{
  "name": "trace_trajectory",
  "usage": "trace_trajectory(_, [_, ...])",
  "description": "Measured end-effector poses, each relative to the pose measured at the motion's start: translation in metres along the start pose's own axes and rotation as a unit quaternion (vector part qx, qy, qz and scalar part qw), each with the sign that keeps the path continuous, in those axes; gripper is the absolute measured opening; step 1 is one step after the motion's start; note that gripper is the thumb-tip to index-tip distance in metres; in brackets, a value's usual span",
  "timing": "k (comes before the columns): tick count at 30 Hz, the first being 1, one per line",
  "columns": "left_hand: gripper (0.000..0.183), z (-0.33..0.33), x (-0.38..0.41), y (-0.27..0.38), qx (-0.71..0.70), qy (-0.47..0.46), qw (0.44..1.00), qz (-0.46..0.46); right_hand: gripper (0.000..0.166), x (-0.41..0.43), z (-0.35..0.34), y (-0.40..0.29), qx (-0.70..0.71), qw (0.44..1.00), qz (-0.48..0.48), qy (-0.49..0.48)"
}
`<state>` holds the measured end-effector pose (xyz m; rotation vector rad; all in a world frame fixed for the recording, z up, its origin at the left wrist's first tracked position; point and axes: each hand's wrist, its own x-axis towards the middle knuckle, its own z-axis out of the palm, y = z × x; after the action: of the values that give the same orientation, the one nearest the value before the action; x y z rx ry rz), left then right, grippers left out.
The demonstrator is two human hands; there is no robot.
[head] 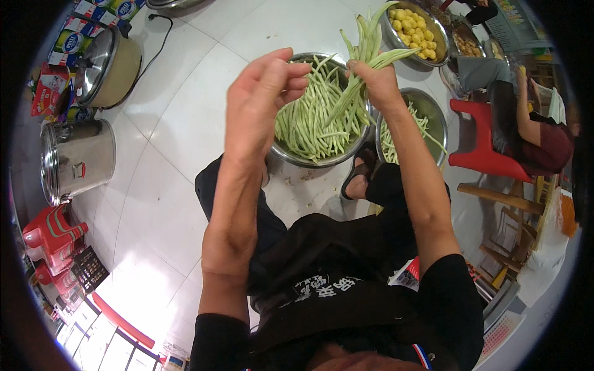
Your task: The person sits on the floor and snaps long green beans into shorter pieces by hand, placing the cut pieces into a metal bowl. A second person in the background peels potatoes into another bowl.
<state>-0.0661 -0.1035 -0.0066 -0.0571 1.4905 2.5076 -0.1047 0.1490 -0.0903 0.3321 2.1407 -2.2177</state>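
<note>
My right hand (pixel 379 83) grips a bunch of long, flat green beans (pixel 366 44) above the right side of a round metal basin (pixel 320 163). The bunch sticks out on both sides of the fist. Many thinner green beans (pixel 311 120) fill this basin on the floor between my feet. My left hand (pixel 267 90) is raised over the basin's left edge, fingers curled and thumb bent in towards them. Whether anything small is pinched there cannot be made out. A second metal basin (pixel 438 104), partly behind my right forearm, holds more beans (pixel 420 123).
Peeled yellow potatoes (pixel 413 32) fill a metal bowl at the upper right. Another person (pixel 533 125) sits beside a red plastic stool (pixel 478 134). At left stand a lidded pot (pixel 113 65) with a cord (pixel 162 35) and a steel container (pixel 83 153). Bean scraps lie on the floor tiles.
</note>
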Motion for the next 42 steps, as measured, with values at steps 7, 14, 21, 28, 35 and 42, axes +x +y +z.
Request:
trace_trajectory(7, [0.074,0.050,0.007,-0.056,0.093,-0.091,0.991,-0.025,0.018,-0.058,0.030,-0.067,0.130,0.988,0.013,-0.079])
trace_trajectory(14, [0.067,0.058,0.018,-0.095,-0.060,-0.078,0.984,-0.151,0.046,-0.056,0.032,-0.011,-0.238,0.963,-0.123,0.000])
trace_trajectory(21, [0.049,0.068,0.024,-0.111,-0.104,-0.032,0.976,-0.188,0.039,-0.062,0.020,-0.038,-0.305,0.949,-0.076,-0.029])
trace_trajectory(28, [0.037,0.074,0.026,-0.119,-0.134,0.022,0.977,-0.166,0.046,-0.066,0.005,-0.041,-0.229,0.964,-0.096,-0.097])
trace_trajectory(35, [0.045,0.071,0.028,-0.114,-0.105,0.000,0.983,-0.149,0.041,-0.076,0.013,-0.049,-0.320,0.923,-0.210,-0.034])
trace_trajectory(42, [0.038,0.063,0.027,-0.102,-0.161,-0.004,0.968,-0.195,0.047,-0.073,0.004,-0.058,-0.243,0.950,-0.159,-0.117])
